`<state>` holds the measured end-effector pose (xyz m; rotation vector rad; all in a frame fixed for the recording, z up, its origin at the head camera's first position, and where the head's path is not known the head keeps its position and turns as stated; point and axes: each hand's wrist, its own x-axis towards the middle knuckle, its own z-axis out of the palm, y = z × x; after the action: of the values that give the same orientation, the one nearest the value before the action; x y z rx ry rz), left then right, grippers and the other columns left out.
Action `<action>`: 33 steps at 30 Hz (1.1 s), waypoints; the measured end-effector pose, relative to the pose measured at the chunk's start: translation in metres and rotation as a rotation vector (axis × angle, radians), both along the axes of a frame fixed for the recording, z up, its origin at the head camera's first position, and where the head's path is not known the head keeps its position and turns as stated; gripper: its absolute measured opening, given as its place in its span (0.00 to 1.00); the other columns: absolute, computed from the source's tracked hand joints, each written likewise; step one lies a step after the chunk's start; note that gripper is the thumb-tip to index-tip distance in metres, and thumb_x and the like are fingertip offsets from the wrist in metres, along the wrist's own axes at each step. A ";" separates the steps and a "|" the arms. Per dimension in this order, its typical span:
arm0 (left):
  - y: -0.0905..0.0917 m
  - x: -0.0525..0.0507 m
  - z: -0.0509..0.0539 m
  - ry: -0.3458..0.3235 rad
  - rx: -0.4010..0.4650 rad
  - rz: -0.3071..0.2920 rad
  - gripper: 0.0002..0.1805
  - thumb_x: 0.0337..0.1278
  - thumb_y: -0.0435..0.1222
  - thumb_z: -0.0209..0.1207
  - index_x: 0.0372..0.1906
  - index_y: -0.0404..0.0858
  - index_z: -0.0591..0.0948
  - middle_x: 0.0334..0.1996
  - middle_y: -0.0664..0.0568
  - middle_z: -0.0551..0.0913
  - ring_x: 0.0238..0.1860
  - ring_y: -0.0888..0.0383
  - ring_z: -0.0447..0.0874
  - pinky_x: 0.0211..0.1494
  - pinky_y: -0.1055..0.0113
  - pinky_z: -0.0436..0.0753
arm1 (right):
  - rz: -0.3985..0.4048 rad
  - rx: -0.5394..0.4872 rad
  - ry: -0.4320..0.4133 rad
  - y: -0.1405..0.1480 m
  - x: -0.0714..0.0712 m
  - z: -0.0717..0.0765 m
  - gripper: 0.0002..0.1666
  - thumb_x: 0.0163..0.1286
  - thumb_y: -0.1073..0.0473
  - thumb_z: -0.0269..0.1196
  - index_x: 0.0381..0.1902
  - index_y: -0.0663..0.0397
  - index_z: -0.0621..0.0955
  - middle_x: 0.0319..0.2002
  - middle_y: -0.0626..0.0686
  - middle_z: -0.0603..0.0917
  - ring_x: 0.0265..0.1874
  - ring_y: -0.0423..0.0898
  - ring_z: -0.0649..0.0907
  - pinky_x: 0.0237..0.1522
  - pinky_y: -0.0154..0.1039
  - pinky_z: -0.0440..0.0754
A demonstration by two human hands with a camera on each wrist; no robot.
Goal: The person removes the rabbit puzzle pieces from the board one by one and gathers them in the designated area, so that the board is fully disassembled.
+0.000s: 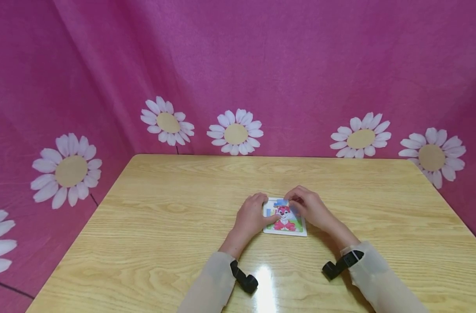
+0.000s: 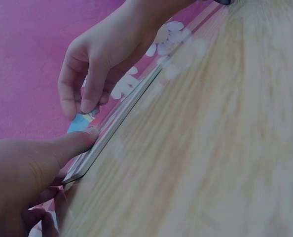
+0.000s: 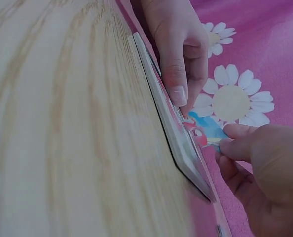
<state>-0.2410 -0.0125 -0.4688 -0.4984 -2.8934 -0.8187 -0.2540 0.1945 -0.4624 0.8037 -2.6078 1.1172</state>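
Puzzle board with a white border is lying on the worktop, a bit right of centre in the head view, right between the two hands. Picture on it is a cute red-and-white cartoon animal with some green down at the bottom and blue bits up top.

Left hand has the board by its left side, fingers around the far-left corner and edge, thumb stretched over the top face, so only the board's thickness between them. Right hand is over by the far right part of the board, thumb and fingertips closed in a pinch on a small puzzle piece, mostly blue with a red patch. It's tilted up off the board's face; can't really tell if its lower end is touching.

Both arms are in pale sleeves, with a black gadget strapped on at each wrist. Worktop's light wood grain with a bright glare spot near the front, and behind it hangs a magenta curtain with big white daisies.
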 end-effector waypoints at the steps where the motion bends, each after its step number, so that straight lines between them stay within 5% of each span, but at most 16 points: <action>1: 0.000 0.000 0.000 0.000 -0.002 0.000 0.30 0.50 0.55 0.68 0.52 0.39 0.79 0.53 0.53 0.82 0.54 0.56 0.79 0.59 0.63 0.80 | -0.013 -0.004 -0.012 0.001 0.000 0.000 0.08 0.68 0.71 0.60 0.41 0.58 0.83 0.40 0.54 0.84 0.40 0.46 0.83 0.43 0.32 0.84; 22: 0.001 0.002 0.000 -0.006 -0.014 0.015 0.32 0.50 0.57 0.68 0.54 0.40 0.78 0.56 0.53 0.81 0.59 0.55 0.78 0.61 0.61 0.80 | -0.135 -0.073 -0.036 0.043 0.011 -0.003 0.07 0.68 0.71 0.60 0.41 0.61 0.82 0.37 0.56 0.84 0.31 0.30 0.77 0.33 0.24 0.79; 33: 0.002 0.001 -0.001 -0.012 -0.017 0.020 0.32 0.51 0.57 0.67 0.54 0.40 0.78 0.56 0.53 0.81 0.59 0.56 0.78 0.62 0.62 0.79 | -0.175 -0.051 0.023 0.068 0.014 -0.009 0.07 0.65 0.72 0.62 0.40 0.61 0.83 0.39 0.57 0.85 0.37 0.28 0.78 0.39 0.16 0.75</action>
<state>-0.2402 -0.0107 -0.4698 -0.4669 -2.9138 -0.7975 -0.2397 0.2626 -0.4710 0.5623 -2.5616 1.1129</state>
